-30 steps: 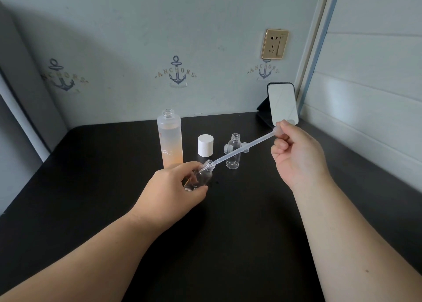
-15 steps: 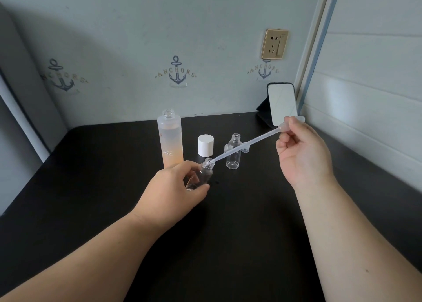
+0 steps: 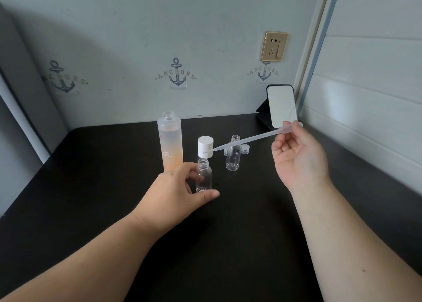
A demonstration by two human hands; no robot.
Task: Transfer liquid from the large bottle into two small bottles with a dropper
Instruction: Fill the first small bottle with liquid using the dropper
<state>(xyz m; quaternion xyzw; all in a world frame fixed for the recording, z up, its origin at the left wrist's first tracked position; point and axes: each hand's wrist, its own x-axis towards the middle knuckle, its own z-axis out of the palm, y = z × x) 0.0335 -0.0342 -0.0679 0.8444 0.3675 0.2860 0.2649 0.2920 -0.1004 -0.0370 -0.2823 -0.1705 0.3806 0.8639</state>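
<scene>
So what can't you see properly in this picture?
Head view:
- Liquid in the small bottle the left hand holds: clear plastic, too faint to tell.
- Liquid inside the dropper: too thin and see-through.
- The dropper's bulb: partly hidden by the right hand.
- The small caps: partly hidden behind the second small bottle and the dropper.
- Both elbows: cut off by the bottom edge.

One large bottle, two small bottles, one dropper, one white cap, one small clear cap, one mirror, one wall socket, two hands, three anchor prints.
</scene>
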